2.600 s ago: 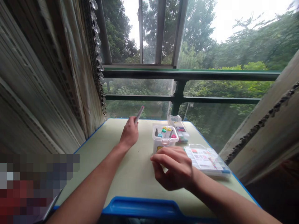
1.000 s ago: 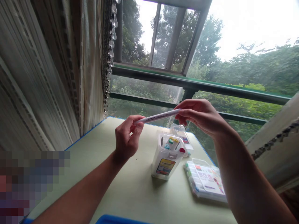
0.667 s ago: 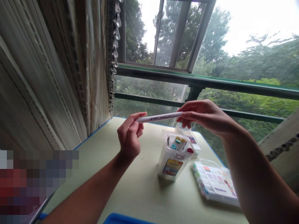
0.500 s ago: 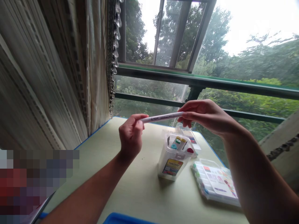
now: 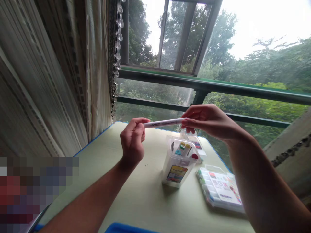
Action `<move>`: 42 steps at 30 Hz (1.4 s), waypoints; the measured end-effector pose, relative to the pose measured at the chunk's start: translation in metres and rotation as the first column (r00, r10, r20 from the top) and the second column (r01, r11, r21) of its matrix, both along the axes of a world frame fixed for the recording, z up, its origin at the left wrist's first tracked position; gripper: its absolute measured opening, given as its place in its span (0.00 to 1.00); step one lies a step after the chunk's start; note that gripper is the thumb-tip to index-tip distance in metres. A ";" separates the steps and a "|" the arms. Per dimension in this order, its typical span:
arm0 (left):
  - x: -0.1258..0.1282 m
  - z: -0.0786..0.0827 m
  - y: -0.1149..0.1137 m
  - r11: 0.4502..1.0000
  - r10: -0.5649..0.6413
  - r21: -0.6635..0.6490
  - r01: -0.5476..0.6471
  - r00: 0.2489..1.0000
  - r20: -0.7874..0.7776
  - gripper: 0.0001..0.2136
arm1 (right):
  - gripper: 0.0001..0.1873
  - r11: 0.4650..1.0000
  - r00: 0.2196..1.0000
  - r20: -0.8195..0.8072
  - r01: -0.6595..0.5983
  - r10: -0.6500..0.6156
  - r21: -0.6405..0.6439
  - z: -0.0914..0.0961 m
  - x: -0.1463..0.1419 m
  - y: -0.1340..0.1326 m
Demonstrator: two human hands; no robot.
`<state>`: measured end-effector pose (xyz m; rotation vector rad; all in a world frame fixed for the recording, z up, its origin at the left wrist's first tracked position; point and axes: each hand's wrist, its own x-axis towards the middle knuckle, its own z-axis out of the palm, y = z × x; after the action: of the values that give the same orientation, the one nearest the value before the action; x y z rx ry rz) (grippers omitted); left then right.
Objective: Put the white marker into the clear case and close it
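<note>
A slim white marker pen (image 5: 165, 123) with small dark print is stretched almost level between my two hands, above the table. My left hand (image 5: 133, 139) is closed on its left end, thumb and fingers pinching. The right end is pinched in my right hand (image 5: 206, 119), the other fingers curled behind. Both tips of the marker pen are covered by fingers. Below it stands a clear plastic tub (image 5: 176, 171) with a yellow and dark label, holding several markers (image 5: 184, 149) with grey, yellow, green and red ends.
The pale table (image 5: 136, 197) has a blue edge. A clear carry case (image 5: 221, 191) with a printed white sheet lies at the right, partly behind my right forearm. The tub's clear lid (image 5: 191, 139) appears behind it. Curtains (image 5: 48, 81) hang at left, a window (image 5: 184, 35) ahead.
The whole view has shifted slightly, moving everything a little to the left. Both hands keep their hold on the marker pen, which lies slightly closer to level.
</note>
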<state>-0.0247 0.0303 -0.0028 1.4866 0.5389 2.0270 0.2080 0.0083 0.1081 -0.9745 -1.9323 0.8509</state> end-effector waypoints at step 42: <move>0.001 0.002 -0.005 0.990 -0.142 0.028 0.141 0.986 0.087 0.14 | 0.17 0.995 0.979 -0.191 0.060 -0.074 -0.080 -0.002 0.006 0.008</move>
<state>-0.0237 0.0256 -0.0010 1.3991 0.3657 1.9827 0.2139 0.0161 0.1066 -0.9574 -1.7036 0.9484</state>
